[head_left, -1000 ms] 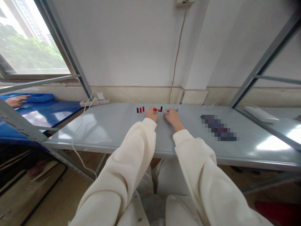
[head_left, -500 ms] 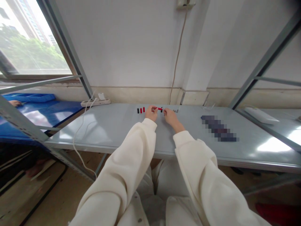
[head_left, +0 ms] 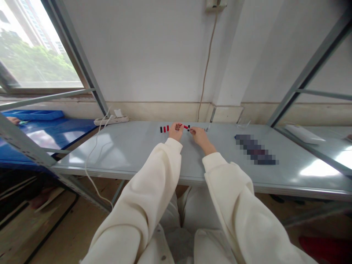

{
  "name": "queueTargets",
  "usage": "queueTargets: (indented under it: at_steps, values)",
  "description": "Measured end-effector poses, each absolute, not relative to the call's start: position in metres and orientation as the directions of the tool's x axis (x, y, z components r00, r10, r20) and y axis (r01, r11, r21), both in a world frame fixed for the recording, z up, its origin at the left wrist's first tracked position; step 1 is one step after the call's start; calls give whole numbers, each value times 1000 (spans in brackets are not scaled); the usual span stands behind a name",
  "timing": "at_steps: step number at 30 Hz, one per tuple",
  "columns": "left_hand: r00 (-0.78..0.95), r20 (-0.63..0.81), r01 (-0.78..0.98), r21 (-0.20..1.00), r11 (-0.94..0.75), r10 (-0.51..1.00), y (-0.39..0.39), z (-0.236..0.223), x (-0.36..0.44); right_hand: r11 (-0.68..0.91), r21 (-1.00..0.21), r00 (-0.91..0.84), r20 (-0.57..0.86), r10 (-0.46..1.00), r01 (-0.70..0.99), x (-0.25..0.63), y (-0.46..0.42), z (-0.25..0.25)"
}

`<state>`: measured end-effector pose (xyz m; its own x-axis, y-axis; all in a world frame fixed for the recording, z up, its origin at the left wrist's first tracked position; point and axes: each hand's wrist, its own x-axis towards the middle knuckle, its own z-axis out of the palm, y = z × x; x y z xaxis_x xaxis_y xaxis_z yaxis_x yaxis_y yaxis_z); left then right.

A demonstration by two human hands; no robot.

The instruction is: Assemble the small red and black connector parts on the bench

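Observation:
My left hand [head_left: 175, 131] is pinched on a small red piece [head_left: 186, 127] held just above the grey table [head_left: 132, 150]. My right hand [head_left: 200, 136] is pinched at the other end, on a small black piece [head_left: 188, 128] that meets the red one. Both hands are far out on the table, near the wall. A short row of one black and two red pieces [head_left: 164, 128] stands just left of my left hand. Several tiny dark parts [head_left: 205, 129] lie right of my right hand.
A white power strip [head_left: 111, 119] with a cord hanging over the table edge lies at the back left. A blurred dark object [head_left: 257, 154] rests on the right. Another person's hand [head_left: 12, 120] is by a blue tray [head_left: 35, 114] at the far left. Metal frame struts flank the table.
My hands have drawn together and lifted slightly. The red piece in my left hand now meets the black piece, which my right hand has taken up from the table.

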<state>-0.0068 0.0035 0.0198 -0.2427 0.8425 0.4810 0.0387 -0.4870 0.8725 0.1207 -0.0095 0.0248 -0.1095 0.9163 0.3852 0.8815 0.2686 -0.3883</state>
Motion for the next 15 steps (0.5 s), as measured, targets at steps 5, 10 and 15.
queueTargets:
  at_steps: [5, 10, 15]
  values:
    - [-295, 403, -35, 901, -432, 866, 11, 16, -9, 288, -388, -121, 402, 908, 876, 121, -10, 26]
    - [-322, 381, -24, 912, -409, 867, 11, 13, -9, 317, -428, -132, 409, 903, 846, 120, -8, 20]
    - [-312, 376, 55, 924, -379, 872, 15, 8, -10, 346, -470, -126, 438, 890, 812, 120, -1, 9]
